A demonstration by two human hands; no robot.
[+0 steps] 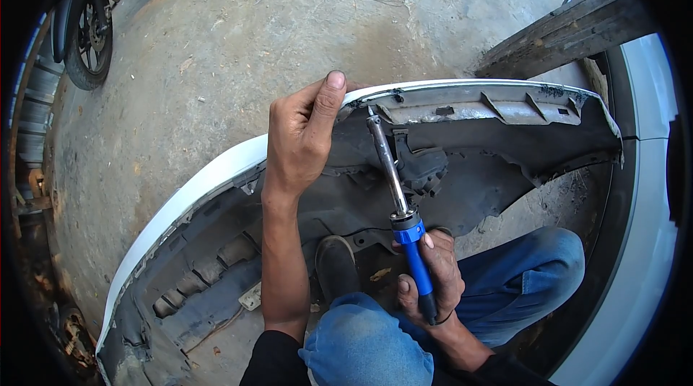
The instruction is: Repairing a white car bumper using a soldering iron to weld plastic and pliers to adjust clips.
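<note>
A white car bumper [209, 177] lies on its side in front of me, its dark grey inner face turned toward me. My left hand [299, 133] grips its upper rim, thumb stretched along the white edge. My right hand [433, 278] holds a soldering iron [401, 205] by its blue handle. The metal shaft points up and its tip touches the bumper's inner rim just right of my left thumb. My knees in blue jeans [361, 343] sit below the bumper, a dark shoe [336, 263] between them.
Bare concrete ground [289, 18] spreads beyond the bumper. A motorcycle wheel [90, 40] stands at the upper left. A weathered wooden plank [570, 32] slants in at the upper right, beside a white car body panel [650, 191] curving down the right edge.
</note>
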